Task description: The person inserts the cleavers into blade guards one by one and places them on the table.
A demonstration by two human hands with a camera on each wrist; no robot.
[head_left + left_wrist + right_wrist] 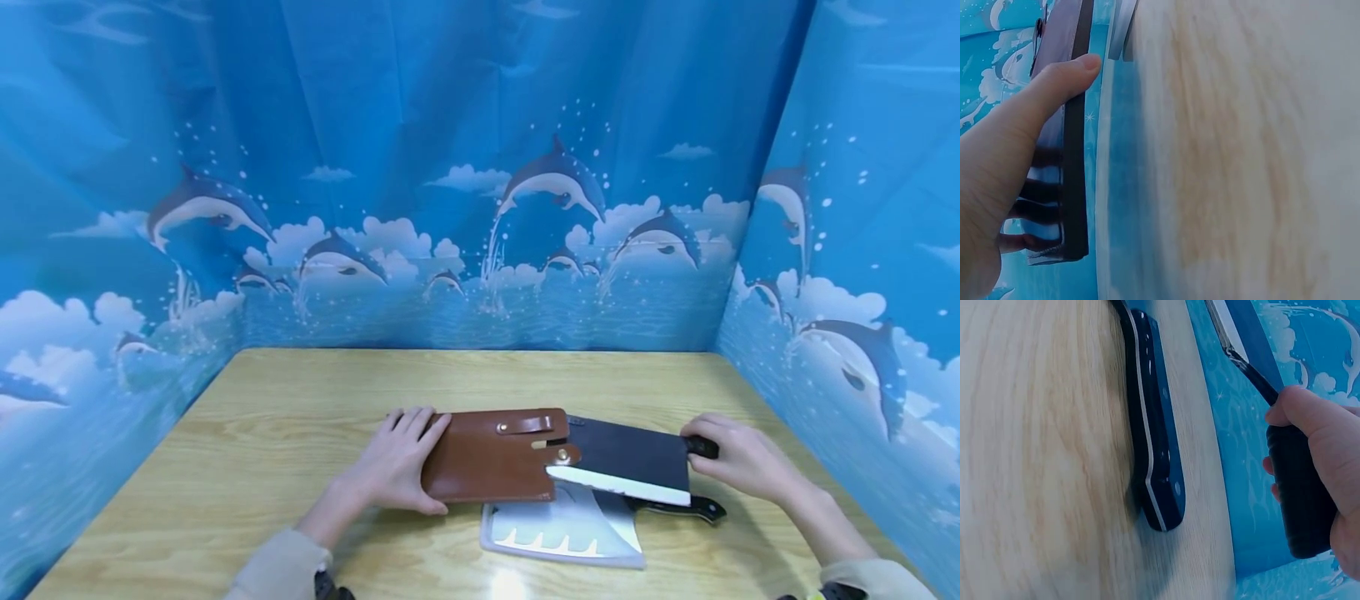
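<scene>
Blue dolphin-print curtain [420,75] behind the sheath [487,462] and off to both sides; below the sheath, pale wood-grain table [315,387], narrowing toward the back. Left of the sheath and nearer, pale sleeve [277,567]. At the sheath's left end, left hand [397,462], fingers over the far corner, thumb along the near edge: narrow grip, filled by the sheath. Then brown leather, set crosswise and, going by the left wrist view, held up off the table. Near the sheath's far right corner, short strap [534,425], studded at one end; from the sheath's right end, rounded tab [566,454] with a stud of its own. Lower than the sheath and partly hidden by it, silver cleaver [555,521], with pale tooth-shaped marks along the near side of the blade. Right of the sheath, black cleaver [630,458], broad and dark with a bright near edge, blade end at the sheath's mouth, under the tab; impossible to tell how much, if any, inside. Farther right of the sheath, below the black cleaver, silver cleaver's handle [705,509], black and riveted. Beyond, right hand [738,458], wrapped round the black cleaver's handle [703,447]. Farthest right of the sheath, other sleeve [873,579].
</scene>
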